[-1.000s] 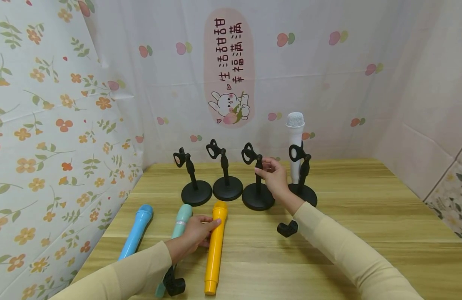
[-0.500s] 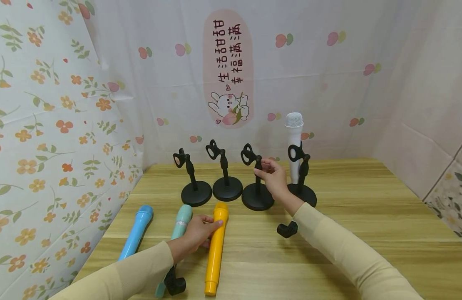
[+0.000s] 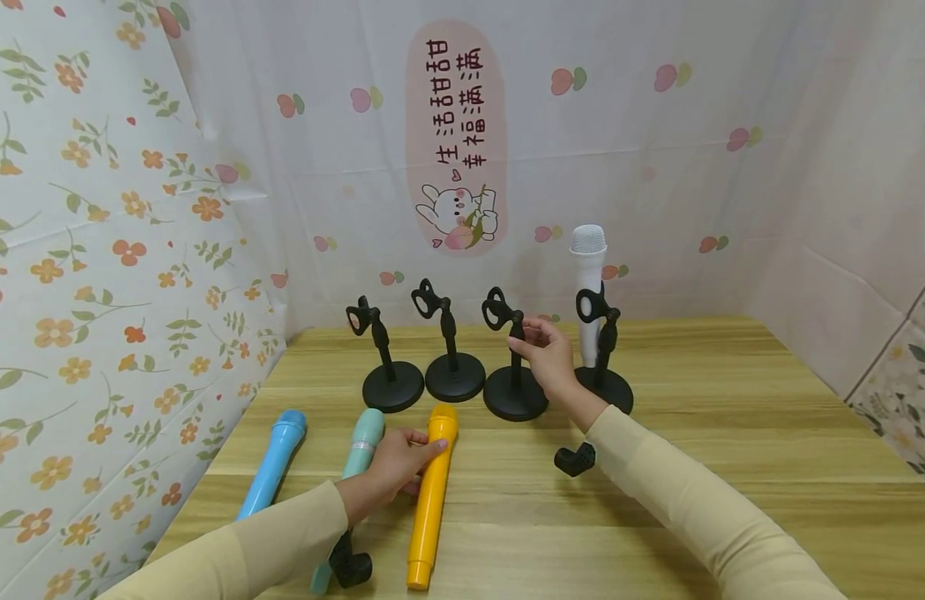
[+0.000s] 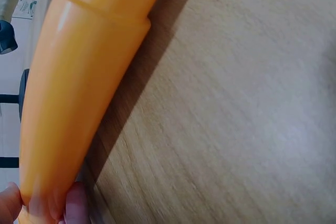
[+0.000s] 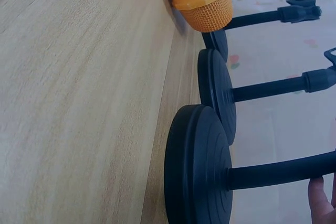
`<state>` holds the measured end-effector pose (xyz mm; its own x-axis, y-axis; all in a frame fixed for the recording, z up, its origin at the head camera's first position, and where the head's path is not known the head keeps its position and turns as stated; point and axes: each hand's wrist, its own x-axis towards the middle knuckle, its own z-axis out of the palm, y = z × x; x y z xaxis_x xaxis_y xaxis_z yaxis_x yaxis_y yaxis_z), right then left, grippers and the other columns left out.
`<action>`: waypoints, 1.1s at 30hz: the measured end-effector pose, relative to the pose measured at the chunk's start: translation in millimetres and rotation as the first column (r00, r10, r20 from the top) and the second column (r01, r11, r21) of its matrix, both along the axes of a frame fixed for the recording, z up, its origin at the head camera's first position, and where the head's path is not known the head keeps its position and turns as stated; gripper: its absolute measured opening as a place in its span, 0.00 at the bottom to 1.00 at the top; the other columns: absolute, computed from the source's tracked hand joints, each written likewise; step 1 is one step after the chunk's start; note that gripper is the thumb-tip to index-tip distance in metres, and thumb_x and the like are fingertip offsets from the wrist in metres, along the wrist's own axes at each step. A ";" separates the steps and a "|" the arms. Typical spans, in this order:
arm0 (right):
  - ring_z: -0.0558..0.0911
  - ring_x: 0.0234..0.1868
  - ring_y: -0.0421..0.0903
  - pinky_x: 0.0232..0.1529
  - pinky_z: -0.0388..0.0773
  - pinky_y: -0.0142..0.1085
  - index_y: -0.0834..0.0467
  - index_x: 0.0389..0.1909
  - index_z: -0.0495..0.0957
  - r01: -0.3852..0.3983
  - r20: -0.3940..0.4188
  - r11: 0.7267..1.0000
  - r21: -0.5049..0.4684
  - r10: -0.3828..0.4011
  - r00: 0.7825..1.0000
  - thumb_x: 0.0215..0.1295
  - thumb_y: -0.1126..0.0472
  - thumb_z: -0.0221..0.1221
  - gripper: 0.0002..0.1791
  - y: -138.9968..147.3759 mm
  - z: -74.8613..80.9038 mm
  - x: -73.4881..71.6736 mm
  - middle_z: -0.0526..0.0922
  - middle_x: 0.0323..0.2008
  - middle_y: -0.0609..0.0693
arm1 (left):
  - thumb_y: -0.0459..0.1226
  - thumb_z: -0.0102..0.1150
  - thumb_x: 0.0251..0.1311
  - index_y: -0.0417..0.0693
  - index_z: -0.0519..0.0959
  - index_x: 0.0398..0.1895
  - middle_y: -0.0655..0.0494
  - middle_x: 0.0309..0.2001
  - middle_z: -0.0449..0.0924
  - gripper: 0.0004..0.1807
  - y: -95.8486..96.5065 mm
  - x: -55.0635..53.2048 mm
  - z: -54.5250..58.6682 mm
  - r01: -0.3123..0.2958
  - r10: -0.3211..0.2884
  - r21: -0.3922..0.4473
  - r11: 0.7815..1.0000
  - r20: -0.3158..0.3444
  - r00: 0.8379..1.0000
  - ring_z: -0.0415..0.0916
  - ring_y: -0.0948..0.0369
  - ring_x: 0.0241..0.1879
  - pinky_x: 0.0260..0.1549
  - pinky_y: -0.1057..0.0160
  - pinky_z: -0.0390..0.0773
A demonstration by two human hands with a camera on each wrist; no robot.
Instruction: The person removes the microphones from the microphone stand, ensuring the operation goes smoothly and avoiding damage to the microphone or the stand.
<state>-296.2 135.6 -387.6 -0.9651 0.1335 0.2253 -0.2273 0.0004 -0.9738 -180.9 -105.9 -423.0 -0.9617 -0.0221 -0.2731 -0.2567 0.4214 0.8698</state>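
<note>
Orange microphone (image 3: 431, 500), glossy, mesh-headed; black stand (image 3: 516, 372), disc-footed.

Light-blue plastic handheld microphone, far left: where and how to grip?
Likely best: pinch the light-blue plastic handheld microphone across its smooth round barrel, just below the head, coming from above. It lies lengthwise on the wooden table with that section exposed; the left beige sleeve hides its lower end.
</note>
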 end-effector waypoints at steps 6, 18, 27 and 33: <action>0.74 0.43 0.43 0.40 0.80 0.26 0.64 0.51 0.78 0.001 0.002 1.000 0.007 -0.001 1.000 0.58 0.69 0.67 0.19 0.5 -0.2 -0.3 0.74 0.41 0.50 | 0.48 0.66 0.59 0.35 0.73 0.51 0.47 0.38 0.78 0.27 -0.9 -1.1 0.5 0.003 -0.003 0.008 1.000 -0.005 1.000 0.78 0.58 0.29 0.24 0.57 0.84; 0.73 0.44 0.44 0.40 0.78 0.23 0.62 0.53 0.78 0.005 0.019 0.999 0.032 -0.005 1.000 0.59 0.66 0.67 0.20 1.0 0.6 1.5 0.74 0.42 0.51 | 0.48 0.67 0.59 0.36 0.73 0.53 0.47 0.39 0.78 0.28 -2.7 -0.8 -0.2 -0.014 0.014 0.022 1.000 -0.003 1.000 0.78 0.58 0.30 0.25 0.58 0.84; 0.73 0.43 0.44 0.40 0.78 0.23 0.62 0.53 0.78 0.011 0.025 0.999 0.039 -0.012 1.000 0.59 0.65 0.67 0.20 0.3 0.1 2.0 0.74 0.41 0.51 | 0.47 0.67 0.59 0.35 0.72 0.52 0.46 0.39 0.78 0.28 -2.7 1.1 -1.1 -0.014 0.015 0.045 0.999 -0.006 1.000 0.78 0.58 0.30 0.25 0.56 0.84; 0.73 0.44 0.44 0.40 0.78 0.24 0.62 0.53 0.78 0.011 0.027 0.999 0.037 -0.012 1.000 0.59 0.65 0.67 0.20 0.1 0.5 1.8 0.74 0.42 0.51 | 0.47 0.66 0.59 0.35 0.72 0.53 0.46 0.39 0.78 0.29 -3.8 2.0 0.0 -0.014 0.015 0.056 0.998 -0.013 1.000 0.78 0.59 0.30 0.24 0.57 0.84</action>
<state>-294.5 135.6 -387.1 -0.9693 0.1369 0.2044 -0.2009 0.0393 -0.9788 -178.9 -109.8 -423.0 -0.9650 -0.0214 -0.2612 -0.2504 0.3687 0.8952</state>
